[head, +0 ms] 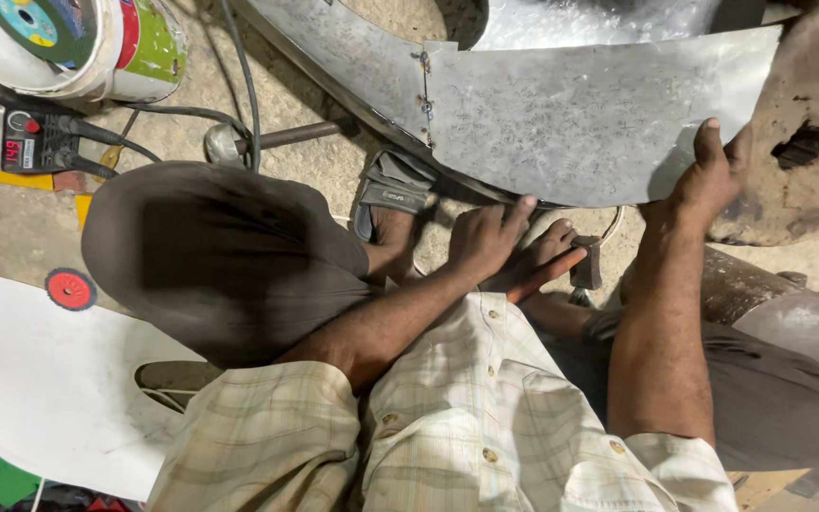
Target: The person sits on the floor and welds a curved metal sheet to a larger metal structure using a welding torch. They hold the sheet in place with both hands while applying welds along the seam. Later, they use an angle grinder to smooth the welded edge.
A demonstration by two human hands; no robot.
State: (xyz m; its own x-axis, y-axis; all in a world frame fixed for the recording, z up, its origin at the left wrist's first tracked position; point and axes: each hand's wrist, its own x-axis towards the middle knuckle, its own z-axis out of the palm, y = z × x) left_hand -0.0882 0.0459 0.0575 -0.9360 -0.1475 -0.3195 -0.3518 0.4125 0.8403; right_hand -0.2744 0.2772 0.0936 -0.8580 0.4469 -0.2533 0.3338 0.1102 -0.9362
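Lower centre: knees point(225, 256) and hammer point(561, 265) crowd the floor.
Upper centre: metal sheet point(590, 123) blocks.
Upper left: sandy floor point(305, 95) partly open between cables point(239, 66).

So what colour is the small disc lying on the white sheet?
Red disc with a grey centre; head view.

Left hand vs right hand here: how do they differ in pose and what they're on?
The left hand holds a hammer by its wooden handle, low near the feet; the right hand is higher, pressed on the lower edge of the curved metal sheet. The left hand's fingers wrap around the handle; the right hand's thumb points up over the sheet face. Both are bare, reaching forward from rolled checked sleeves.
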